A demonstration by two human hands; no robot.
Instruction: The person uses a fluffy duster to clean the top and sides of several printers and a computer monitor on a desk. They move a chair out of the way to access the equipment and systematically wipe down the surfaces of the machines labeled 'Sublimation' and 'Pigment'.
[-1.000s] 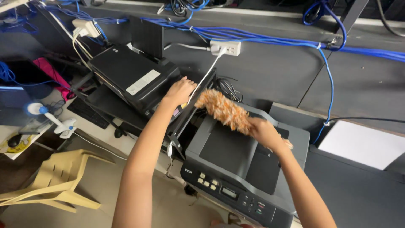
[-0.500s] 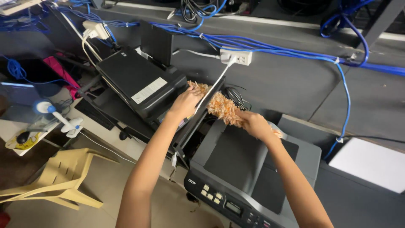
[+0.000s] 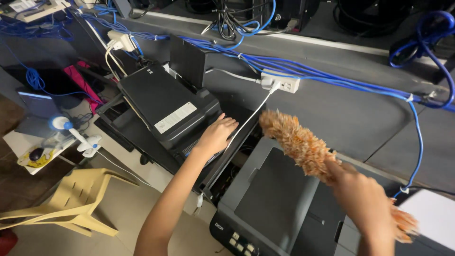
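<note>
Right hand [image 3: 365,201] clenched around orange feather duster [image 3: 296,142] above grey printer [image 3: 279,204], left hand [image 3: 215,135] spread flat on black printer [image 3: 166,106]

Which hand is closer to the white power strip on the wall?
Left. The left hand rests on the black printer, just below the white power strip; the right hand, gripping the orange duster, is farther away.

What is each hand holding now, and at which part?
The right hand grips the fluffy orange feather duster around its lower part, near the handle end. The left hand holds nothing; it rests flat on the black printer.
</note>
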